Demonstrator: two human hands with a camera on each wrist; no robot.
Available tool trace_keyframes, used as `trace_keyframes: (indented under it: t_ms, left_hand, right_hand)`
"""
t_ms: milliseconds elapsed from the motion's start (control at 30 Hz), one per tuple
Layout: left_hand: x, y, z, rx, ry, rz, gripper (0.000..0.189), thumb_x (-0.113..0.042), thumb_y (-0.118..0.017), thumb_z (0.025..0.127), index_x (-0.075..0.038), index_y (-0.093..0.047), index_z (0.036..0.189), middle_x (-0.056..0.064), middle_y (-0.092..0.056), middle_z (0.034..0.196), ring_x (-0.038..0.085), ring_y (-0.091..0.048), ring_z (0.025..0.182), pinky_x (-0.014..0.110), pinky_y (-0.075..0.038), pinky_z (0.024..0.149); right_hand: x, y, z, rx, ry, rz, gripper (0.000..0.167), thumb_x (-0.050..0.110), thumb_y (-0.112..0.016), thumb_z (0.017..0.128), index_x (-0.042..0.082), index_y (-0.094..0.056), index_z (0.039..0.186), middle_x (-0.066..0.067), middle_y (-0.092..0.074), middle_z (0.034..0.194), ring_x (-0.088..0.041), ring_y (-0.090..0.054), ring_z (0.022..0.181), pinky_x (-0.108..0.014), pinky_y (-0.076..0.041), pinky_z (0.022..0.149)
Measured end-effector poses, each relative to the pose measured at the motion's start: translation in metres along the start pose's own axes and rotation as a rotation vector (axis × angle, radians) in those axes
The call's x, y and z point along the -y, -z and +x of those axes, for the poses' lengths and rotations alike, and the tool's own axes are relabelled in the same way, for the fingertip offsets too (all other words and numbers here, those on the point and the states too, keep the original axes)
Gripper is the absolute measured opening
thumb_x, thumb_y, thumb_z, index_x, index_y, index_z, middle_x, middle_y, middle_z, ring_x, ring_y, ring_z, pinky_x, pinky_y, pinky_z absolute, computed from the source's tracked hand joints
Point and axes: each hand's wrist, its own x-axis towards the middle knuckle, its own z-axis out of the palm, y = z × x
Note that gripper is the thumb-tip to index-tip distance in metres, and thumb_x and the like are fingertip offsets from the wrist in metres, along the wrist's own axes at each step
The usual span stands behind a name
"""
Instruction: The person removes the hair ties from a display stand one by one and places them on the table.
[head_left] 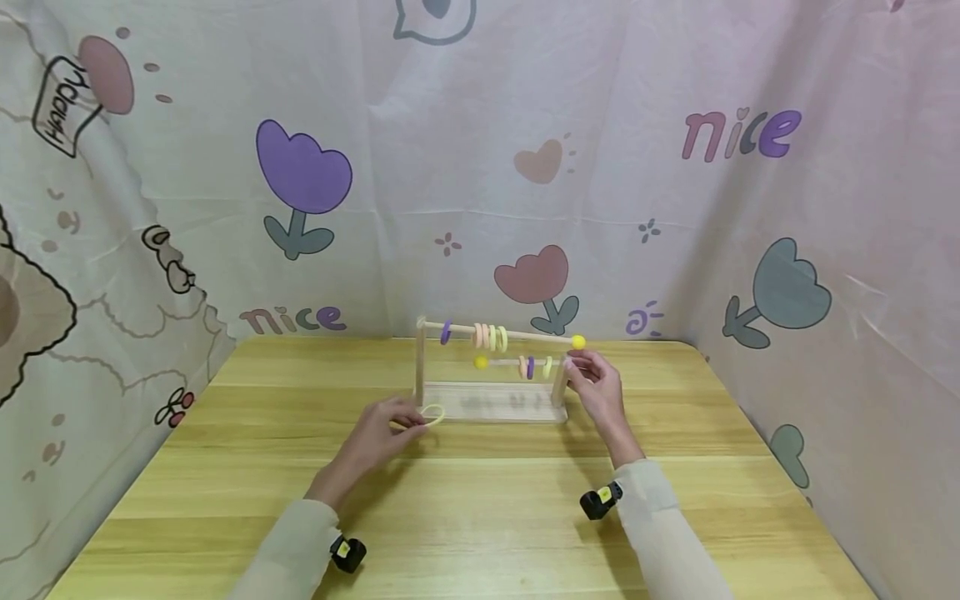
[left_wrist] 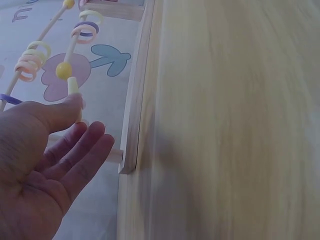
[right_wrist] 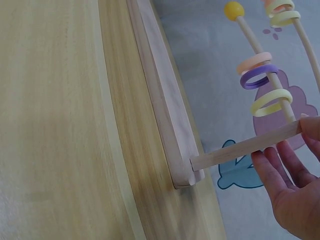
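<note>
My left hand (head_left: 378,432) pinches a pale yellow ring (left_wrist: 73,86) between thumb and fingers, just in front of the left end of a wooden stand (head_left: 491,408). My right hand (head_left: 597,390) holds the top of the stand's short right post (right_wrist: 240,149), thumb on one side and fingers beneath in the right wrist view. From that post a lower rod (right_wrist: 252,39) runs left to a yellow ball (head_left: 482,362), carrying peach, purple and yellow rings. The upper rod (head_left: 536,336) extends from the tall left post (head_left: 420,362) and bears several rings, with another yellow ball (head_left: 578,342) at its right end.
The stand sits toward the back of a wood-grain table (head_left: 480,517). Behind it and along both sides hangs a pale curtain (head_left: 450,167) printed with flowers and words. A small black camera is strapped at each wrist.
</note>
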Motion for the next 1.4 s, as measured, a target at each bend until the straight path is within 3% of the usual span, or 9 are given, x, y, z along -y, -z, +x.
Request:
trace_keyframes:
  t_ms: [367, 1000, 1400]
  left_hand:
    - [0.010, 0.014, -0.013, 0.015, -0.032, -0.015, 0.005, -0.005, -0.080, 0.088, -0.007, -0.078, 0.092, 0.006, -0.071, 0.097, 0.017, -0.070, 0.089, 0.023, -0.063, 0.077]
    - [0.025, 0.036, -0.025, 0.015, -0.017, 0.003, 0.008, 0.000, -0.078, 0.087, -0.006, -0.077, 0.091, 0.007, -0.071, 0.097, 0.015, -0.070, 0.088, 0.023, -0.063, 0.077]
    - [0.043, 0.047, -0.035, -0.012, -0.067, 0.125, 0.011, -0.001, -0.081, 0.084, -0.011, -0.077, 0.085, -0.001, -0.071, 0.088, 0.000, -0.062, 0.080, 0.018, -0.060, 0.069]
  right_hand:
    - [0.000, 0.001, 0.000, -0.006, 0.009, 0.000, 0.033, 0.014, -0.067, 0.101, 0.000, -0.064, 0.130, -0.024, -0.065, 0.128, -0.004, -0.065, 0.095, -0.021, -0.062, 0.083]
    - [-0.001, 0.002, 0.000, -0.002, 0.009, 0.007, 0.033, 0.015, -0.067, 0.101, 0.000, -0.064, 0.130, -0.023, -0.064, 0.128, -0.006, -0.065, 0.097, -0.023, -0.062, 0.084]
    - [0.000, 0.000, 0.000, -0.003, 0.008, -0.004, 0.032, 0.013, -0.066, 0.101, 0.000, -0.064, 0.130, -0.025, -0.065, 0.129, -0.008, -0.065, 0.097, -0.024, -0.063, 0.084]
